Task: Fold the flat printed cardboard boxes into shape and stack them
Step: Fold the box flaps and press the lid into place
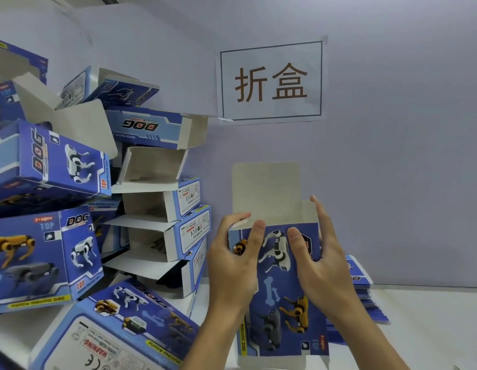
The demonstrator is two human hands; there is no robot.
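Note:
A blue printed cardboard box [277, 297] with robot-dog pictures stands upright in front of me, opened into a tube, its grey top flap [266, 190] sticking up. My left hand [232, 265] grips its left edge, thumb on the front face and fingers curled over the upper corner. My right hand [320, 265] holds the right side, thumb on the front face, fingers straight up along the side wall. A heap of folded boxes [80, 188] of the same print leans at the left. A stack of flat boxes [365, 295] lies behind my right hand.
A white table [432, 329] runs under everything. The lilac wall behind carries a paper sign [270, 81] with two large characters. One folded box [120, 329] lies on its side at the lower left, close to my left forearm.

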